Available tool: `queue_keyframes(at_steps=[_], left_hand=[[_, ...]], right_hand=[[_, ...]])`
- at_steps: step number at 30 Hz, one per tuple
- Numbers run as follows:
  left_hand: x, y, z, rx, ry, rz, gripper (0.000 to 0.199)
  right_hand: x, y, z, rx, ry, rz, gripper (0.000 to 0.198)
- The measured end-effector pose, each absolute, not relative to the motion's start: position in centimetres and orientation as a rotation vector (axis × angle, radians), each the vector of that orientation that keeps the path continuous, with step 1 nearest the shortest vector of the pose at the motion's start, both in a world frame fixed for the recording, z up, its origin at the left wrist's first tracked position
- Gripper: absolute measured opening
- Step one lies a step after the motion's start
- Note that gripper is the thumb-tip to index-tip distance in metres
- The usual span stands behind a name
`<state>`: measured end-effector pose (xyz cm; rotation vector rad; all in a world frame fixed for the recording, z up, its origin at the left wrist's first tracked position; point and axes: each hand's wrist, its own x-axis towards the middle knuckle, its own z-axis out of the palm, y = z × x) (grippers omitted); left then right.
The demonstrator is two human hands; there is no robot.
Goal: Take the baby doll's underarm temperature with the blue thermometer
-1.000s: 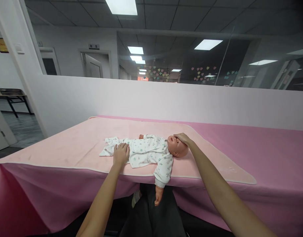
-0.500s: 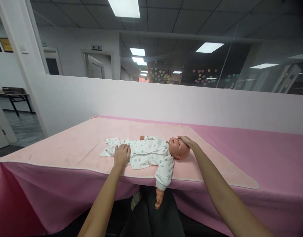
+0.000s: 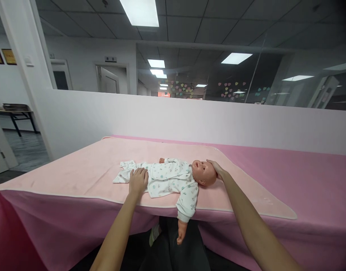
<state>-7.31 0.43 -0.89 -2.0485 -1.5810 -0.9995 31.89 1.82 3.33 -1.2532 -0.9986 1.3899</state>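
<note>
A baby doll (image 3: 173,175) in a white patterned outfit lies on its back on a light pink blanket (image 3: 85,169). Its head points right, and one arm hangs over the table's front edge. My left hand (image 3: 138,180) rests flat on the trouser legs, fingers stretched out. At the crown of the doll's bald head (image 3: 204,174), my right hand (image 3: 217,169) lies against the far side with its fingers extended; part of that hand is hidden behind the head.
Under the blanket, a darker pink cloth (image 3: 311,180) covers the table and drapes down its front. A white half-wall (image 3: 189,120) with glass above stands behind. My dark-trousered legs (image 3: 178,248) are under the front edge. A side table (image 3: 16,113) stands far left.
My right hand has slid from the doll's forehead back toward the crown. My left hand stays on the legs. The whole view has shifted slightly downward in the picture.
</note>
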Motion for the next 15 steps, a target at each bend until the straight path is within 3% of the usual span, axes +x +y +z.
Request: queue_keyframes(at_steps=[4, 15], left_hand=[[-7.3, 0.5, -0.9, -2.052, -1.576, -1.02, 0.033], [-7.4, 0.5, -0.9, -2.052, -1.578, -1.01, 0.034]], right_hand=[[32.5, 0.8, 0.9, -1.065, -0.911, 1.557, 0.038], [32.5, 4.5, 3.8, -1.26, -0.987, 1.274, 0.03]])
